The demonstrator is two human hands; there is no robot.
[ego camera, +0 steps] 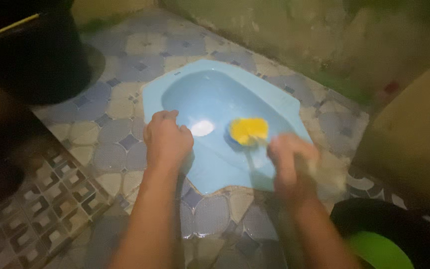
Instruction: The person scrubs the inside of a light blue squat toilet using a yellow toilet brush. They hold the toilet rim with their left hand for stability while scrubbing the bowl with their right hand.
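My right hand [288, 162] is closed around the handle of a brush [248, 132]; the hand is blurred, so I can't make out the single fingers, but the fist wraps the handle's near end. My left hand [166, 139] is curled into a loose fist with nothing in it that I can see, its knuckles resting on or just above the near left rim of the squat toilet [215, 94]; I can't tell whether it touches.

From the head camera, looking down: the brush has a yellow head with a blue base, and it sits inside the light blue pan, near the middle and a little right of centre. Its long axis runs from my right hand up and to the left, so the head points away from me into the bowl and the pale handle slants back toward my right wrist. Just left of the brush head is a white bright patch [202, 128] on the wet pan, between the two hands.

The toilet is set in a tiled floor [110, 134] of grey, blue and cream tiles. A dark bucket [31, 55] stands at the upper left, well apart from my hands. At the lower right corner is a black tub [414, 229] with a green scoop [379, 251] in it, near my right forearm. A stained wall [299, 40] runs behind the pan.
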